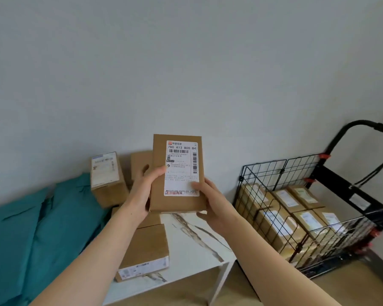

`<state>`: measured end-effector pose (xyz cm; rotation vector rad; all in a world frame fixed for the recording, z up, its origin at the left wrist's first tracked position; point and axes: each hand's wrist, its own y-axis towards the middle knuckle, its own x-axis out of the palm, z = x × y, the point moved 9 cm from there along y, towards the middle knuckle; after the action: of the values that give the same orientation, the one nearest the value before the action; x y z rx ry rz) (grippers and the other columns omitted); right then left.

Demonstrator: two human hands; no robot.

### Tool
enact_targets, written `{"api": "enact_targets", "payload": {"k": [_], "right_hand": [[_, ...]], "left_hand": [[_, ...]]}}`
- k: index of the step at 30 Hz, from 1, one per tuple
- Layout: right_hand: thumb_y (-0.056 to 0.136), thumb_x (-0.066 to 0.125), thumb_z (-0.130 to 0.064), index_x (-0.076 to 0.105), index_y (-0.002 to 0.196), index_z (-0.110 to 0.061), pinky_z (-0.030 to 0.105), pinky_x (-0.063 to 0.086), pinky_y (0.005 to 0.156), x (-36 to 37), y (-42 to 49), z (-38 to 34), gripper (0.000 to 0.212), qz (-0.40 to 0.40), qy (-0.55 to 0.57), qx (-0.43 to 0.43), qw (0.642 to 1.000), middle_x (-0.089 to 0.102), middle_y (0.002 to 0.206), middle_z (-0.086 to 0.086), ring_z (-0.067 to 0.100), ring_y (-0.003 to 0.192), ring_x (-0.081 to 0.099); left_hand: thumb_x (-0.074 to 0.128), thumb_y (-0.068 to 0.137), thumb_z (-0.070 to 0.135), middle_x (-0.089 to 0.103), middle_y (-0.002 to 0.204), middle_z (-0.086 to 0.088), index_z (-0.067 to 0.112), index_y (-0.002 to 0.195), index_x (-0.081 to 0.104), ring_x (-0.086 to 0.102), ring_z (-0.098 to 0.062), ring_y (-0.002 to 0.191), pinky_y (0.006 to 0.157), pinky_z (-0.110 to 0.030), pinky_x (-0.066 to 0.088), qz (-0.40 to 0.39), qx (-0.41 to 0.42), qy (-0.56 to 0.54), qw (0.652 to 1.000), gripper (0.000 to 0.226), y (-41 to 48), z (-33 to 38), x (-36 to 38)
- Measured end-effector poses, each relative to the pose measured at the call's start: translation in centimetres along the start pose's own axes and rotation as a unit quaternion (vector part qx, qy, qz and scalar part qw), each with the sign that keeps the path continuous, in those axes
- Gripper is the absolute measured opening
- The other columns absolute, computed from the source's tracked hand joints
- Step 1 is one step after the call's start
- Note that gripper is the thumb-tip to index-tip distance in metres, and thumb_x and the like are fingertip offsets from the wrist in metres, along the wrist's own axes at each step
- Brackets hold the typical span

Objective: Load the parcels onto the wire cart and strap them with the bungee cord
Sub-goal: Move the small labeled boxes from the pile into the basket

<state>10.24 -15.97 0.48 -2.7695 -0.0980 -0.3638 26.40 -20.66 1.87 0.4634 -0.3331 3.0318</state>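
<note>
Marble-veined white tabletop (192,244) is lying below | my left hand (142,188) and right hand (210,202) are clamping the labelled brown cardboard parcel (177,173) upright above it | risk: swinging low, I may be snagging the black wire cart (283,171) rim and dropping it

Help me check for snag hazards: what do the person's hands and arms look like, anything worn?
The left hand and right hand are ungloved. Both forearms are bare, no sleeve in view. No watch, ring or bracelet visible.
</note>
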Motion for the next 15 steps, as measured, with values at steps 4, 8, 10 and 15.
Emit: {"api": "enact_targets", "payload": {"k": [4, 8, 10, 15], "right_hand": [[0.082, 0.065, -0.030, 0.057, 0.121, -0.037, 0.034, 0.041, 0.087, -8.6, -2.9, -1.1, 0.040, 0.036, 0.027, 0.005, 0.999, 0.065, 0.119, -0.005, 0.017, 0.113, 0.055], [0.082, 0.068, -0.028, 0.060, 0.118, -0.035, 0.037, 0.045, 0.090, -16.3, -5.3, -2.0, 0.037, 0.055, 0.053, 0.000, 0.997, 0.067, 0.118, 0.000, 0.020, 0.111, 0.057], [0.082, 0.070, -0.029, 0.058, 0.119, -0.035, 0.040, 0.047, 0.095, -20.0, -6.4, -2.5, 0.040, 0.064, 0.061, 0.000, 0.996, 0.066, 0.118, 0.001, 0.023, 0.114, 0.057], [0.084, 0.068, -0.024, 0.057, 0.111, -0.031, 0.038, 0.051, 0.083, -28.9, -9.2, -4.7, 0.031, 0.087, 0.056, -0.008, 0.995, 0.065, 0.113, 0.004, 0.024, 0.108, 0.059]], "left_hand": [[0.077, 0.057, 0.049, 0.071, 0.108, -0.003, 0.027, 0.138, 0.039, 0.068, -0.026, 0.098, 0.074, -0.042, 0.055, -0.023, -0.026, 0.014, 0.999, 0.093, -0.2, -3.7, 8.3], [0.073, 0.058, 0.052, 0.070, 0.109, -0.002, 0.023, 0.135, 0.043, 0.066, -0.026, 0.101, 0.078, -0.043, 0.055, -0.042, -0.025, 0.036, 0.998, 0.087, -0.7, -6.3, 16.3], [0.072, 0.060, 0.052, 0.071, 0.109, -0.003, 0.024, 0.131, 0.048, 0.067, -0.027, 0.100, 0.076, -0.043, 0.056, -0.054, -0.022, 0.042, 0.997, 0.081, -1.0, -7.4, 20.2], [0.059, 0.085, 0.044, 0.071, 0.108, -0.005, 0.023, 0.123, 0.056, 0.067, -0.028, 0.098, 0.076, -0.041, 0.056, -0.078, -0.013, 0.050, 0.996, 0.043, -2.0, -9.8, 29.8]]}}
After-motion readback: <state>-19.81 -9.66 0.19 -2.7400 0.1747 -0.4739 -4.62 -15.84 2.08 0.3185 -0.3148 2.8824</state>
